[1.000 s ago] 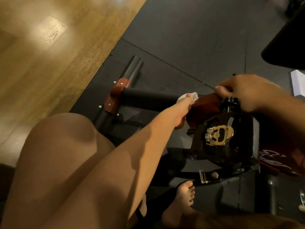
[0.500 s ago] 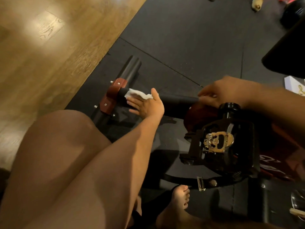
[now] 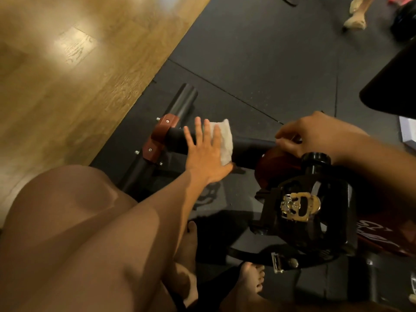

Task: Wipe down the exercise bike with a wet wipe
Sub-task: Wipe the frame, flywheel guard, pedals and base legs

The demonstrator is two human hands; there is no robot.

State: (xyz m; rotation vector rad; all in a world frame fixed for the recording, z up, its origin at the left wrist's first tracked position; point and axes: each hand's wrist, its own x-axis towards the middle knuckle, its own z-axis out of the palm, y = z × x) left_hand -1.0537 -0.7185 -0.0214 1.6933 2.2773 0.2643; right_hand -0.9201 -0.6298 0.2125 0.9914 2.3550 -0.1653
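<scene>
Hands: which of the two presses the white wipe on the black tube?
The left hand, flat with straight fingers on the wet wipe over the black tube. The right hand rests farther right, by the red housing, without any wipe.

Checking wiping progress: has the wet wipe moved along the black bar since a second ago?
Yes. The wet wipe under the left hand slid along the black bar toward the red bracket, then back off it slightly.
</scene>
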